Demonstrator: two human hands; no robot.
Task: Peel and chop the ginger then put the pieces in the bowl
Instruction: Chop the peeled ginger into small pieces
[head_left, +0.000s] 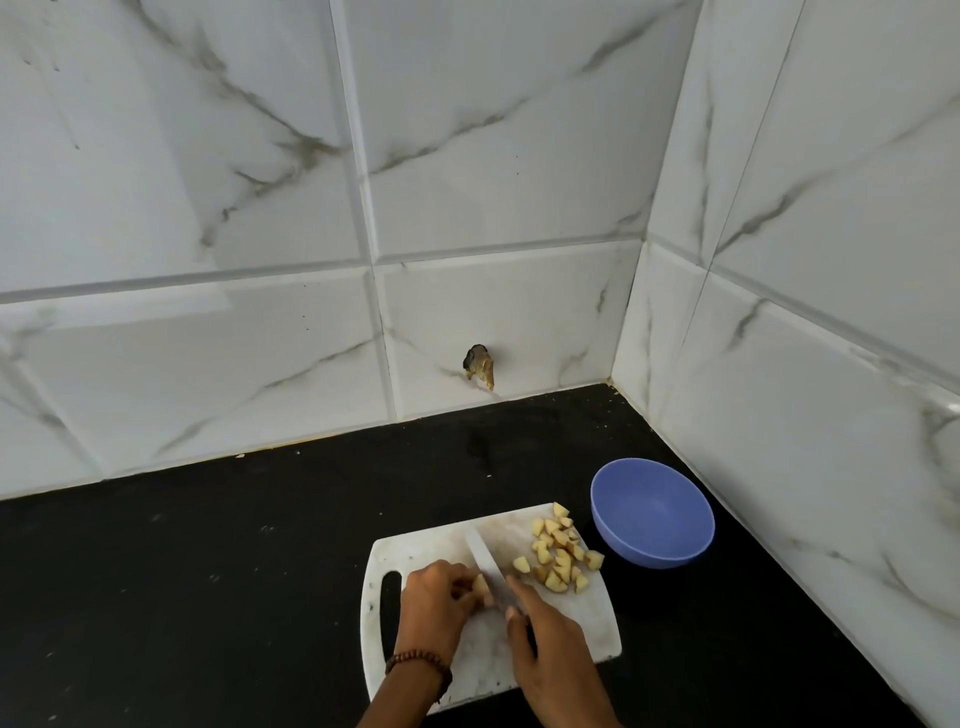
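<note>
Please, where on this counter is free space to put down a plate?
Free: the black counter left of the cutting board, and the strip between board and tiled wall. Crowded: the right corner, where the ginger pieces and the blue bowl sit close together.

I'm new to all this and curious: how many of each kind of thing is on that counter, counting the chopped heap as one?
Cutting board: 1
Knife: 1
Blue bowl: 1
Chopped ginger heap: 1
Uncut ginger piece: 1
Total: 5
</note>
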